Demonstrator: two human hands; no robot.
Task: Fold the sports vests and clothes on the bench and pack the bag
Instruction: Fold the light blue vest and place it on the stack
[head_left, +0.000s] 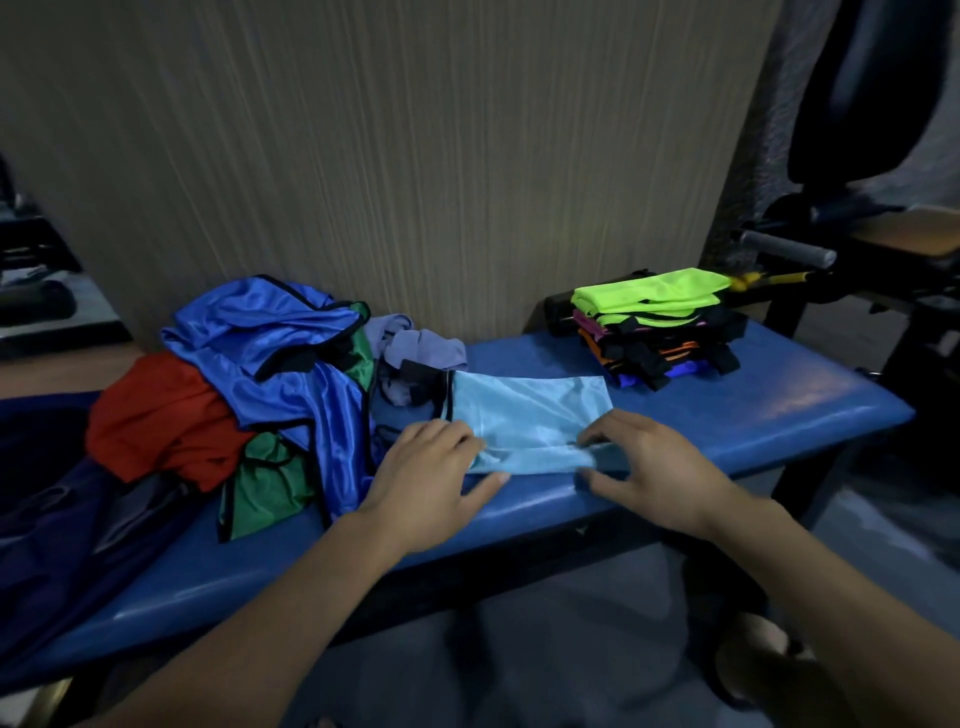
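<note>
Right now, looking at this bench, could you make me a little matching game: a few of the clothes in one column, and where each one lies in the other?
Things:
1. light blue vest
2. neon green vest
3. red garment
4. shiny blue vest

Places:
A. top of the folded stack at the right end of the bench
B. left edge of the loose pile, low down
C. flat on the bench, under the left hand and right hand
D. draped over the top of the loose pile

Pairs: 1-C, 2-A, 3-B, 4-D
</note>
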